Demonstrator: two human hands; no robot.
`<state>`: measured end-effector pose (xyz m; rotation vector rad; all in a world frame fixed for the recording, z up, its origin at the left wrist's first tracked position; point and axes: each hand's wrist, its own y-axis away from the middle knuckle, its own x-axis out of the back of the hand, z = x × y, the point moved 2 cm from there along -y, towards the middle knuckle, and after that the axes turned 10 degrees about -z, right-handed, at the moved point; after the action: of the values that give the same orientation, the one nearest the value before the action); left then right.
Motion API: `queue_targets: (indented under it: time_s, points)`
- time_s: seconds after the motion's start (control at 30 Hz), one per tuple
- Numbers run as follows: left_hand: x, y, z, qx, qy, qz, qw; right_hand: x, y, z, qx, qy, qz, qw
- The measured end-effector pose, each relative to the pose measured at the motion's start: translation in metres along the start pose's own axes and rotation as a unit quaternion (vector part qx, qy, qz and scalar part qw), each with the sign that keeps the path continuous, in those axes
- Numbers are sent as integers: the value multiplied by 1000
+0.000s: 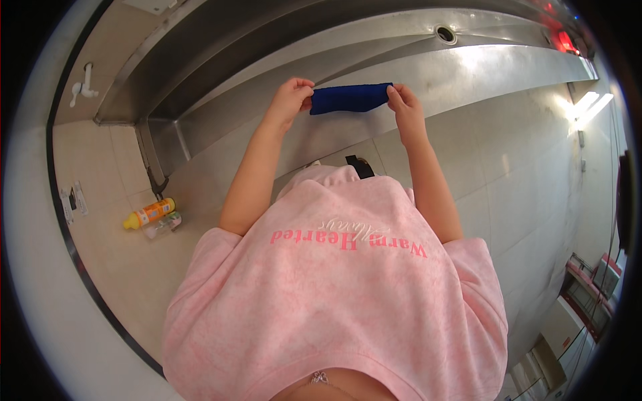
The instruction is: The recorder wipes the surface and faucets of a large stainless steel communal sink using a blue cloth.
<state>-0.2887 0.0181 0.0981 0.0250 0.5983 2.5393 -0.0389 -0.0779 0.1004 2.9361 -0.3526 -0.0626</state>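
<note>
A dark blue cloth (351, 98), looking folded into a narrow strip, is stretched level in front of me. My left hand (293, 100) pinches one end between thumb and fingers. At the opposite end, my right hand (405, 103) grips the upper corner the same way. The cloth's lower edge sags slightly between them. Beneath and beyond it runs a long stainless-steel trough sink (426, 65) with a round drain hole (445, 34). Both hands appear held up over its near side; whether the cloth touches the metal I cannot tell.
On the left, a white plastic tap (83, 90) sticks out from the tiled wall. A yellow-capped orange bottle (150, 213) and a clear bottle (163, 225) lie or stand near the trough's left end. Something red (567, 41) is at the trough's far right end.
</note>
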Motion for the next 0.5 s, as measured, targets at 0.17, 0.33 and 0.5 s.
queue_targets:
  time_s: [0.17, 0.33, 0.5]
  points:
    - [-3, 3, -23, 168, 276, -68, 944, -6, 0, -3, -72, -56, -8, 996]
    - [-16, 8, -37, 226, 276, -87, 930, -8, 1, -4, -80, -112, 7, 991]
    - [-21, 10, -39, 130, 213, -45, 967, -4, 1, 5, -76, -96, 12, 992]
